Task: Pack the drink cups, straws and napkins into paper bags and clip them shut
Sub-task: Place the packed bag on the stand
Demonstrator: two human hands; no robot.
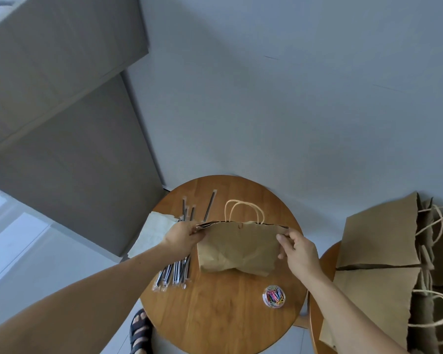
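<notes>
Left hand (183, 238) and right hand (298, 251) each pinch a top corner of the paper bag (238, 249) at the counter's (215, 315) middle

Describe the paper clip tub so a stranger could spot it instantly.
Find the round wooden table. On its near right part, in front of the held paper bag, sits a small clear round tub. It alone holds bright multicoloured paper clips.

soft even daylight | faint shadows | strong wide-angle bending at edges | perhaps slightly soft focus
</notes>
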